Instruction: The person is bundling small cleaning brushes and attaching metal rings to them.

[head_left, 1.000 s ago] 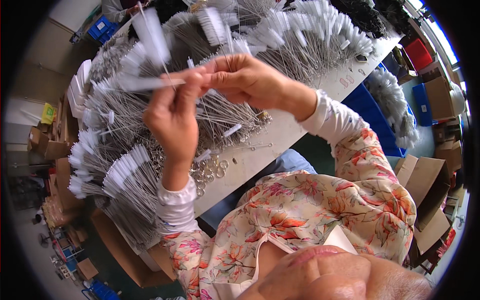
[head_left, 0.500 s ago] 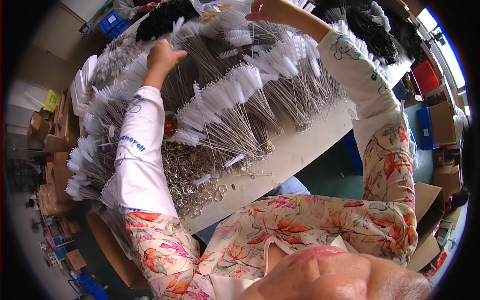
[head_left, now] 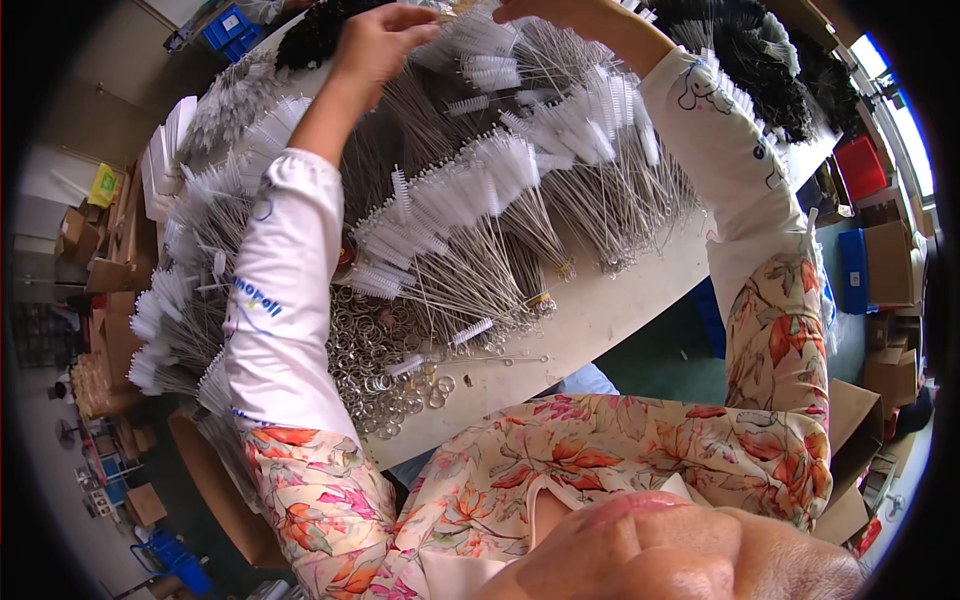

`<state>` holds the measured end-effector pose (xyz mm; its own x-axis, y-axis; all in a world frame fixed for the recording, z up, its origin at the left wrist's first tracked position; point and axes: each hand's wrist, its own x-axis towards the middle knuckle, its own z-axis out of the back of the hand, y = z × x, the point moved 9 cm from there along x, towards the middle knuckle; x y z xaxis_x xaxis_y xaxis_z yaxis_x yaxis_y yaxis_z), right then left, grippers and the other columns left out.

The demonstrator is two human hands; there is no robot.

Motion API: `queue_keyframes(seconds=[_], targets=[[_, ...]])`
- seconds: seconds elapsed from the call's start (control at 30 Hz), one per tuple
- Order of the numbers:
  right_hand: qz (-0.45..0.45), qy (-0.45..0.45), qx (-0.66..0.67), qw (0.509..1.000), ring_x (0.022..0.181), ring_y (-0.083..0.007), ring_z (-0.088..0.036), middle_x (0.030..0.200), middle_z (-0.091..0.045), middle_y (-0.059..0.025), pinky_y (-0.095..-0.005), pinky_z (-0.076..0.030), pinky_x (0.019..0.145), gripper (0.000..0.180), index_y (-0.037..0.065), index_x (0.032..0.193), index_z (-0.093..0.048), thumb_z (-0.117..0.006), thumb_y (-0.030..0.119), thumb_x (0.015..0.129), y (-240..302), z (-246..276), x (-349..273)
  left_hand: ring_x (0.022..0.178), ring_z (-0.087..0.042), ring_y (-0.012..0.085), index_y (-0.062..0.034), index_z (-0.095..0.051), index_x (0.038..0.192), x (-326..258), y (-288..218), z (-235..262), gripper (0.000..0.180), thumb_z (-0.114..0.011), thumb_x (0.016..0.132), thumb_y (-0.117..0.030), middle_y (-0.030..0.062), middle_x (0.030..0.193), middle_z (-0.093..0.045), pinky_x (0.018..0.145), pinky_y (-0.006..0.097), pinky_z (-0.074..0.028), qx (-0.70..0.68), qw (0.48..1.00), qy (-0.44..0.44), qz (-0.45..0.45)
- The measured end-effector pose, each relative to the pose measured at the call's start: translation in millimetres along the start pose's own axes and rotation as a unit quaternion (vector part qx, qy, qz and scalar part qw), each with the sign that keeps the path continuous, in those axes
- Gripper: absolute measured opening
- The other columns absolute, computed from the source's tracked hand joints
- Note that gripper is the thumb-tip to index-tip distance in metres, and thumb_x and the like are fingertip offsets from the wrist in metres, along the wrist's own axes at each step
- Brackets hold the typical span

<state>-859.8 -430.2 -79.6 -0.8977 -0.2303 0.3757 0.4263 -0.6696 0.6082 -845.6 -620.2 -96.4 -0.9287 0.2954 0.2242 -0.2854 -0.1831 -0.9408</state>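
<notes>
Brushes [head_left: 470,190] with white bristle tips and thin twisted-wire stems lie heaped across the far half of the pale surface [head_left: 600,320], and both your arms stretch out over them toward the far edge. Your left hand [head_left: 385,45] sits at the top of the heap with its fingers curled down onto the white bristle ends of a bundle; the fingers close on the bristles, though how many brushes they hold you cannot tell from this view. Your right hand [head_left: 545,10] is mostly cut off by the upper rim of the picture, so whether it is clenched or released cannot be told; it rests just at the far brush ends, near your left hand. Both forearms wear white sleeve covers [head_left: 280,290] over a floral top [head_left: 620,450].

Near your left elbow, on the near part of the surface, lies a loose pile of small metal rings [head_left: 380,370], touching the wire stems of the nearest brushes. More white-tipped brush bundles [head_left: 170,310] fan over the left edge of the surface. A heap of black-bristled brushes [head_left: 760,60] lies at the far right end. Beyond the surface on the right stand a red bin [head_left: 862,165], a blue bin [head_left: 853,270] and cardboard boxes [head_left: 895,260]; more cardboard boxes [head_left: 95,250] sit on the left.
</notes>
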Motion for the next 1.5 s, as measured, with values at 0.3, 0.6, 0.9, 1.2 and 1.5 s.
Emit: queue_keyframes(seconds=[0.3, 0.6, 0.9, 1.2, 1.5], targets=[[0.016, -0.086, -0.045, 0.995, 0.064, -0.0129, -0.062, 0.069, -0.067, -0.0070, -0.0290, -0.049, 0.058, 0.023, 0.005, 0.081, -0.069, -0.075, 0.019, 0.064, 70.9, 36.0, -0.3, 0.041, -0.029, -0.0029, -0.0036, -0.065, 0.099, 12.8, 5.7, -16.5, 0.021, -0.067, 0.081, -0.016, 0.0018, 0.085, -0.065, 0.035, 0.014, -0.018, -0.055, 0.993, 0.060, -0.081], [-0.070, -0.104, 0.103, 0.987, 0.051, -0.0088, -0.050, 0.059, -0.059, 0.0004, -0.0253, -0.039, 0.046, 0.011, 0.006, 0.076, -0.070, -0.072, 0.015, 0.070, 63.5, 45.8, -4.2, 0.042, -0.030, -0.0027, -0.0048, -0.064, 0.105, -16.3, 45.6, -1.2, 0.023, -0.059, 0.088, -0.019, 0.0062, 0.099, -0.065, 0.035, 0.013, -0.023, -0.133, 0.980, 0.144, 0.046], [0.445, -0.449, -0.355, 0.689, 0.063, -0.0142, -0.057, 0.070, -0.063, -0.0042, -0.0272, -0.044, 0.058, 0.009, 0.005, 0.083, -0.066, -0.065, 0.007, 0.074, 178.4, 124.1, -59.2, 0.044, -0.029, -0.0030, -0.0049, -0.060, 0.111, -27.3, 29.7, -3.8, 0.026, -0.058, 0.089, -0.020, 0.0107, 0.112, -0.060, 0.036, 0.012, -0.025, -0.268, 0.942, 0.189, 0.076], [0.375, -0.370, -0.348, 0.776, 0.057, -0.0135, -0.055, 0.062, -0.059, -0.0019, -0.0270, -0.044, 0.055, 0.013, 0.004, 0.089, -0.064, -0.063, 0.010, 0.078, 172.8, 116.7, -42.0, 0.045, -0.031, -0.0018, -0.0010, -0.063, 0.104, -43.7, 18.8, 37.9, 0.025, -0.061, 0.086, -0.019, -0.0005, 0.082, -0.062, 0.036, 0.012, -0.023, -0.312, 0.935, 0.163, 0.040], [-0.041, -0.060, 0.324, 0.943, 0.038, -0.0046, -0.031, 0.061, -0.058, -0.0024, -0.0221, -0.025, 0.035, 0.022, 0.003, 0.083, -0.059, -0.054, 0.023, 0.091, 166.1, 59.0, -53.0, 0.042, -0.030, -0.0036, -0.0015, -0.067, 0.097, -100.4, -76.7, 93.6, 0.021, -0.065, 0.084, -0.018, -0.0012, 0.076, -0.060, 0.035, 0.014, -0.019, -0.128, 0.989, 0.050, -0.047]])
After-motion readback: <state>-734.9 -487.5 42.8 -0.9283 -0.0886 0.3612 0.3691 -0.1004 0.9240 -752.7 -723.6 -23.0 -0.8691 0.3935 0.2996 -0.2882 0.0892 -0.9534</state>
